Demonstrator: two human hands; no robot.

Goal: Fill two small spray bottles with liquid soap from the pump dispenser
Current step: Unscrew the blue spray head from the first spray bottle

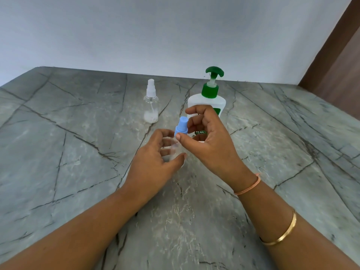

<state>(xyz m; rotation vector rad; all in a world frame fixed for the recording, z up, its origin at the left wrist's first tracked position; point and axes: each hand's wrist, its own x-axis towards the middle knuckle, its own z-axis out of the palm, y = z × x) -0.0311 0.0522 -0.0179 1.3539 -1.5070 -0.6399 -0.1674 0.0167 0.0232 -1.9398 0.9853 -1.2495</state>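
So there's a grey veined marble countertop (pixel 78 152), with the white soap pump dispenser (pixel 209 90) (green pump head) standing at the back. Left hand (pixel 153 162) is wrapped round the blue-capped small clear spray bottle (pixel 181 127) mid-counter, just in front of the dispenser. Right hand (pixel 210 141) pinches its cap. The white-topped clear spray bottle (pixel 151 106) stands apart, back left.

Countertop (pixel 78 152) carries 3 containers, all upright. Near spray bottle (pixel 181 126) stands at centre and is taken as the clock hub.

- Far spray bottle (pixel 151 106): 11 o'clock, well apart.
- Pump dispenser (pixel 209 92): 1 o'clock, behind the hub, its lower part hidden by the right hand (pixel 210 141). It stands right of the far spray bottle, not touching.
- Left hand (pixel 153 164): 7 o'clock, wrapped round the near spray bottle's body.
- Right hand: 3 o'clock, pinching its top.
- Wall (pixel 155 32): 12 o'clock, behind the countertop.
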